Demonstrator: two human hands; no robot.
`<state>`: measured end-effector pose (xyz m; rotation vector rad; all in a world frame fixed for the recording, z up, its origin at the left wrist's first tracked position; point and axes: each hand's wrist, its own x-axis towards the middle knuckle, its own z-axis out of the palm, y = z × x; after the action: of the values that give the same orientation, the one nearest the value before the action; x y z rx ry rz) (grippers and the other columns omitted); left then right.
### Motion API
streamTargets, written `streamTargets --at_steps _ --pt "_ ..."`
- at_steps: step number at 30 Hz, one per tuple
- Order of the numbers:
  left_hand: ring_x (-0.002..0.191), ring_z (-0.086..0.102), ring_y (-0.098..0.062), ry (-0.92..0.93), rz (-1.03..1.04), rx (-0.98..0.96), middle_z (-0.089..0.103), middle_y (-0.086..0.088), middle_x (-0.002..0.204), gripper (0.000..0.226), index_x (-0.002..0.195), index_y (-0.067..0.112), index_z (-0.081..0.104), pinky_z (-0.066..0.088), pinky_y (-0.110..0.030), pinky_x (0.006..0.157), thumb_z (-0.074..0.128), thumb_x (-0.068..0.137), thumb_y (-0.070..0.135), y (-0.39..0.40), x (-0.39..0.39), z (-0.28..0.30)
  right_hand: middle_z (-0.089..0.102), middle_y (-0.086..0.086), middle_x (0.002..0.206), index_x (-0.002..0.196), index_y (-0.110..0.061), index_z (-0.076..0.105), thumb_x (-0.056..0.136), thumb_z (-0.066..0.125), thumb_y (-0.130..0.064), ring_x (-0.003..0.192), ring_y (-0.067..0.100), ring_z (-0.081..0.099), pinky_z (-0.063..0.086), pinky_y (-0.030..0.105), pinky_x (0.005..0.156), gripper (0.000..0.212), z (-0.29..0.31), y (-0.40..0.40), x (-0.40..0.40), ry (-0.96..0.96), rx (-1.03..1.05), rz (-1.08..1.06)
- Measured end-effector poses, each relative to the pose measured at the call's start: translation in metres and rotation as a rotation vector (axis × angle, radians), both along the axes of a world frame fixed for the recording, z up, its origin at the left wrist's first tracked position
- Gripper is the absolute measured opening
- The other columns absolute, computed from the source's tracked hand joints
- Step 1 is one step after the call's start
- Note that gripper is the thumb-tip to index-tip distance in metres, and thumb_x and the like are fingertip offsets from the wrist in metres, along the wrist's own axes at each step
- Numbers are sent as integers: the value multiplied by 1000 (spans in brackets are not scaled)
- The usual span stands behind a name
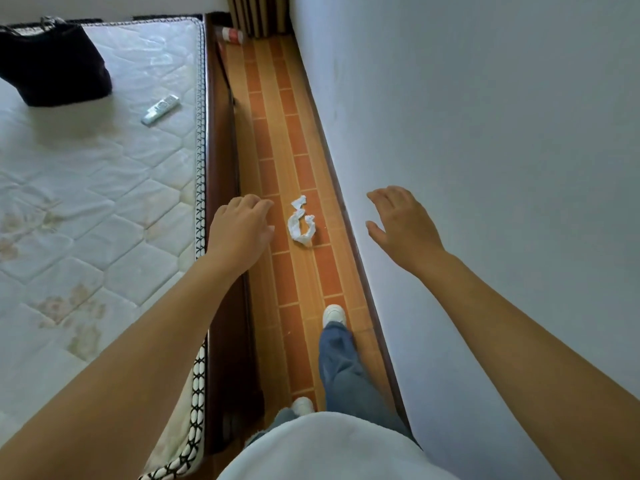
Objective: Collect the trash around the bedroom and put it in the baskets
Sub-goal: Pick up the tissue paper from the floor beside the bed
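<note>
Tissue, crumpled and twisted, lies on the floor in the narrow gap between bed and wall, just beyond my shoe and between my two hands. My left hand has its fingers loosely curled and holds nothing; my right hand is spread open, also holding nothing, near the wall. I judge the tissue to be very light and soft, so a pinch on its bunched lower loop should lift it whole. Farther past my fingers, a red and white can lies on the floor at the bed's far corner. No basket is in view.
</note>
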<state>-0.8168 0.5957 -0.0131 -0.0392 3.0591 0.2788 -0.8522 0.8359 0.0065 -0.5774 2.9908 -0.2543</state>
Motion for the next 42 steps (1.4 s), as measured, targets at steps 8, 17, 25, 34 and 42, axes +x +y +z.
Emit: streamTargets --at_steps 8,17,25,34,42 --pt "124 46 -29 -4 80 16 52 -9 134 45 134 13 46 39 -43 101 53 91 25 -14 -127 -2 42 10 142 136 -10 37 94 45 -27 134 27 34 29 35 111 46 -11 -20 -136 -38 -35 25" --pt "125 46 -27 12 137 30 53 -8 134 45 134 13 46 38 -42 102 53 92 26 -29 -238 -4 45 9 140 134 -11 40 93 46 -29 131 25 39 33 34 108 45 -10 -53 -261 -52 -80 63" --pt "126 47 -28 -4 93 40 53 -9 134 45 134 13 47 39 -42 102 54 91 25 -62 -332 -18 46 9 139 133 -11 41 93 46 -29 130 26 39 33 35 108 44 -19 -85 -347 -57 -58 52" --pt "123 48 -29 -58 -100 7 53 -10 133 45 134 12 46 41 -41 99 53 92 23 -134 -476 -35 46 10 139 132 -10 42 94 46 -26 130 26 39 32 32 108 42 -35 -153 -442 -106 -76 -89" --pt "126 46 -29 -118 -223 27 52 -10 135 45 135 13 45 40 -42 102 52 92 25 -162 -561 -61 45 8 141 134 -11 40 94 45 -27 133 24 36 32 33 109 44 -56 -181 -499 -164 -100 -229"
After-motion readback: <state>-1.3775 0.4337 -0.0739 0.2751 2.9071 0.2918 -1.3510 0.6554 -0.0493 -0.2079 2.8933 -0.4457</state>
